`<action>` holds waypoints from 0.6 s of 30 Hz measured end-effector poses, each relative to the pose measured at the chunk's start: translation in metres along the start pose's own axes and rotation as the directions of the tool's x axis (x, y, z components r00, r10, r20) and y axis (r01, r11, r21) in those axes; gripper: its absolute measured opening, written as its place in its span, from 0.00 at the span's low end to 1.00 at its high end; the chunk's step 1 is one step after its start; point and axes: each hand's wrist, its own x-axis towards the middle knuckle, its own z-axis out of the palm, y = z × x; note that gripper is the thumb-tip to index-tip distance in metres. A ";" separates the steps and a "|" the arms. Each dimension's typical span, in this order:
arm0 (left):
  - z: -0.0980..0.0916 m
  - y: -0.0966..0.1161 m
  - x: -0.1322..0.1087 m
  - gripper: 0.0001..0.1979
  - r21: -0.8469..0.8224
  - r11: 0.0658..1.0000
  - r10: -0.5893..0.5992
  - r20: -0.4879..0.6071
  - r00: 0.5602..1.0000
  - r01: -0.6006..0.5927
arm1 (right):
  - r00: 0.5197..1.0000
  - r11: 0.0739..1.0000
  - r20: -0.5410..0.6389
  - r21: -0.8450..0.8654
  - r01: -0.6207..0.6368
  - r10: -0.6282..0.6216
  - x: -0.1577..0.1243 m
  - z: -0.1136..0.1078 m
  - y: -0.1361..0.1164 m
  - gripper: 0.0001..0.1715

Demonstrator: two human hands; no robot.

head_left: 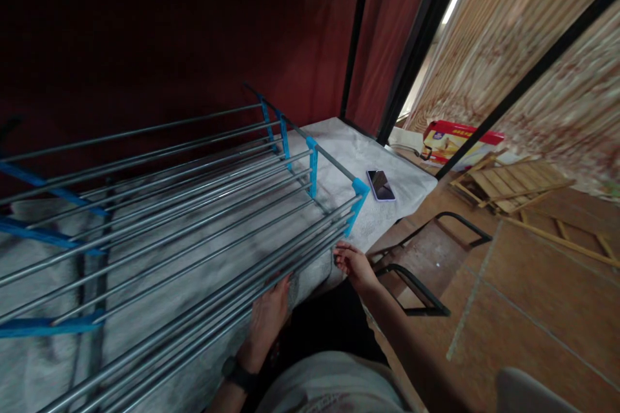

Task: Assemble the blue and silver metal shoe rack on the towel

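A metal drying rack (227, 224) with grey rods and blue plastic joints stretches across the cloth-covered table. My left hand (270, 313), with a dark watch at the wrist, is closed at the rack's near rods; those rods partly hide its fingers. Close to the rack's right end, my right hand (354, 266) has its fingers curled together just below a blue corner joint (357, 197). Whatever it may pinch is too small to make out. Beyond that corner, a phone (381, 186) with a dark screen lies on the white cloth (411, 182).
A dark-framed chair (431, 258) stands right of the table on the tiled floor (533, 329). Behind it are folded wooden furniture (520, 184) and a red and yellow box (460, 142). A dark red panel (169, 32) with black bars rises behind the rack.
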 end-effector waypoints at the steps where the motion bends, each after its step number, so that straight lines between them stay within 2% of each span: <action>1: 0.001 0.000 0.000 0.19 0.004 1.000 -0.008 0.000 1.000 0.008 | 0.999 0.999 -0.017 -0.025 0.037 -0.038 0.002 -0.003 0.000 0.23; 3: 0.002 -0.001 0.000 0.19 0.004 1.000 -0.012 -0.001 1.000 0.012 | 0.989 0.988 -0.064 -0.089 0.127 -0.133 0.006 -0.009 -0.001 0.22; 5: 0.003 -0.002 0.000 0.19 -0.006 1.000 -0.009 0.004 1.000 0.009 | 0.958 0.954 -0.111 -0.172 0.244 -0.265 0.012 -0.015 -0.002 0.19; 7: 0.003 -0.002 0.000 0.19 -0.010 1.000 -0.003 0.003 1.000 0.003 | 0.902 0.888 -0.125 -0.272 0.370 -0.414 0.019 -0.020 -0.003 0.18; 10: 0.002 -0.001 0.001 0.18 0.001 1.000 0.006 -0.008 1.000 -0.006 | 0.822 0.752 -0.058 -0.443 0.487 -0.567 0.030 -0.027 -0.003 0.21; 15: -0.002 0.006 0.005 0.18 -0.001 1.000 0.012 0.008 1.000 -0.012 | 0.760 0.536 0.113 -0.644 0.547 -0.640 0.043 -0.030 -0.002 0.24; 18: -0.004 0.011 0.008 0.20 -0.019 0.999 0.043 0.020 0.999 -0.042 | 0.746 0.491 0.134 -0.676 0.550 -0.652 0.047 -0.030 -0.001 0.24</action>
